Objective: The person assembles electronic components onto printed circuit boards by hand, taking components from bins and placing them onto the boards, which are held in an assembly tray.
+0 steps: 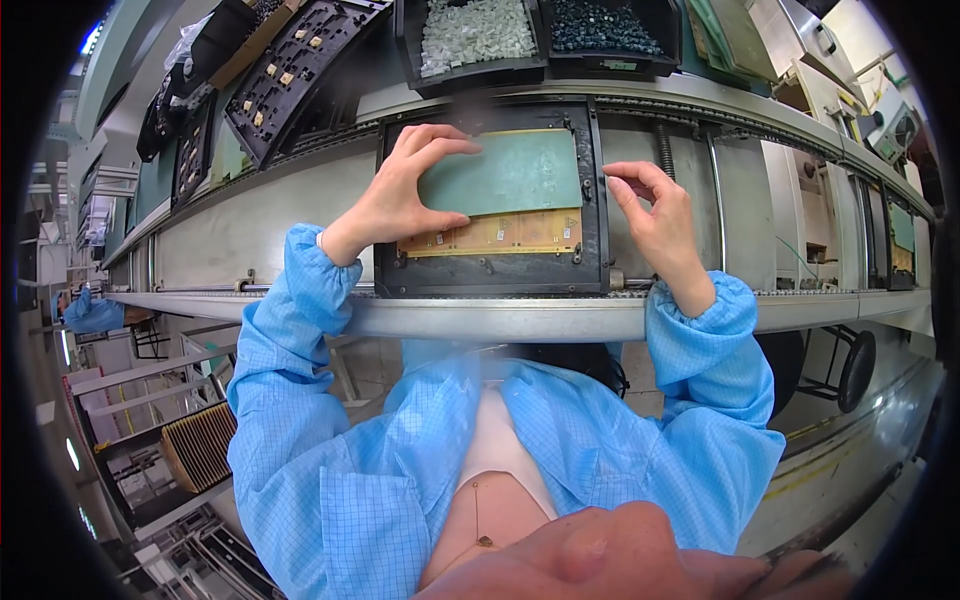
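A flat pale-green board [505, 172] lies over part of a yellow-brown circuit panel [487, 234], whose lower strip stays visible. Both are within a black rectangular frame [490, 276] on the conveyor. My left hand [408, 190] spans the green board's left end, thumb at its lower edge and fingers at its upper edge. Just beyond the black frame's right side is my right hand [657, 215]. Its thumb and forefinger are bent toward each other with a small gap, and I make out nothing between them.
Behind the conveyor stand a black bin of whitish parts [478, 38] and a bin of dark blue parts [605, 30]. A black tray [300, 70] with a few cream pieces leans at the far left. The metal conveyor rail [500, 320] runs between my body and the frame.
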A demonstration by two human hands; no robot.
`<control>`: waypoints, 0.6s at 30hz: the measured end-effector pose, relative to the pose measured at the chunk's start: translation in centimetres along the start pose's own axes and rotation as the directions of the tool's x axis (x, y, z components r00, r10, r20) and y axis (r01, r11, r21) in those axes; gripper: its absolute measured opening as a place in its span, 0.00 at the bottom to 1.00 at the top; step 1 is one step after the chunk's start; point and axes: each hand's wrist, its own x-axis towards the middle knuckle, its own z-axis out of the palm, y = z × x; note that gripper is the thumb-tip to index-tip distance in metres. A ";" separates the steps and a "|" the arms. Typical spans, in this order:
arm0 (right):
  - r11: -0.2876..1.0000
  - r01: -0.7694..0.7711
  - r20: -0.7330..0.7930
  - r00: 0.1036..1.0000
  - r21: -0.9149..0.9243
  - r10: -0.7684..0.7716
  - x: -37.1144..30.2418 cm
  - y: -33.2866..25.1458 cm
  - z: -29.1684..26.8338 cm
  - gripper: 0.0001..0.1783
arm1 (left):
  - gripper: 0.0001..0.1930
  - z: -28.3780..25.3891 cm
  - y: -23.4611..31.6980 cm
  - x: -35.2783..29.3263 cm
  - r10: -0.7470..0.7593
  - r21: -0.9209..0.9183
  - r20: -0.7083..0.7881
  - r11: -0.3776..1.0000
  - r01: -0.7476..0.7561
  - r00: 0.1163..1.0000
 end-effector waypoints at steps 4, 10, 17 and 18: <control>1.000 0.015 -0.001 1.000 -0.010 -0.015 0.0 0.0 0.0 0.10 | 0.37 -0.1 0.2 0.2 0.013 0.018 -0.003 1.000 -0.013 1.000; 0.970 0.157 0.016 0.988 -0.187 -0.156 -0.1 0.0 -0.3 0.09 | 0.36 0.3 -0.1 0.0 0.000 0.063 0.032 0.998 -0.002 1.000; 0.882 0.359 0.246 0.924 -0.304 -0.292 1.8 0.1 -1.6 0.13 | 0.39 -0.3 -0.8 -0.7 0.009 0.123 0.053 0.992 -0.016 0.999; 0.882 0.359 0.247 0.925 -0.307 -0.290 2.1 0.3 -1.7 0.13 | 0.39 -0.3 -0.9 -0.7 0.007 0.118 0.052 0.993 -0.013 0.999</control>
